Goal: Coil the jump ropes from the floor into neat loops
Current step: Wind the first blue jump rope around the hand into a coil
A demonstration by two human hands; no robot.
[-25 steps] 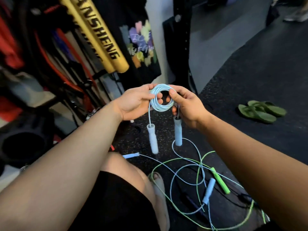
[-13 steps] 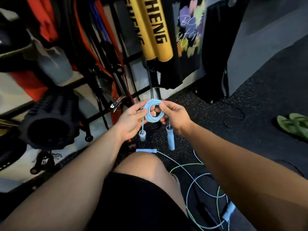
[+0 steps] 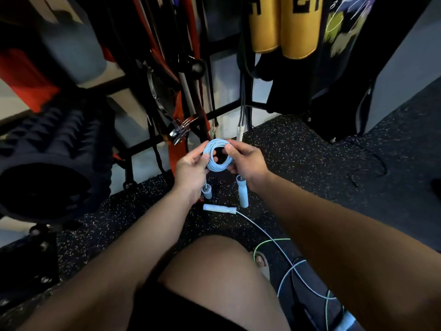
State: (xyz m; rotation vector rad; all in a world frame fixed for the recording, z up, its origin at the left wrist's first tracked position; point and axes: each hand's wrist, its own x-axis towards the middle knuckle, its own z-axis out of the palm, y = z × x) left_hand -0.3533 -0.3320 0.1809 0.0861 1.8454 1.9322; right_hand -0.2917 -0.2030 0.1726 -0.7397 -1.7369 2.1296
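Observation:
A light blue jump rope [image 3: 216, 145] is wound into a small tight coil held in front of me. My left hand [image 3: 191, 169] pinches the coil's left side and my right hand [image 3: 248, 163] pinches its right side. Its two pale blue handles [image 3: 243, 193] hang down below the hands. On the speckled black floor lies another pale handle [image 3: 219, 208] with a loose light blue rope [image 3: 274, 242] trailing to the lower right. A loose green rope [image 3: 265, 244] curls beside my knee.
A black rack [image 3: 214, 113] with hanging straps, red bands and yellow pads [image 3: 284, 27] stands right behind the coil. A large black foam roller [image 3: 47, 168] lies at the left. My bare knee [image 3: 214, 271] fills the bottom middle.
The view has swung left and down towards the rack; the green sandals have left the view. Both hands keep holding the coil, which looks tighter, with the handles still dangling.

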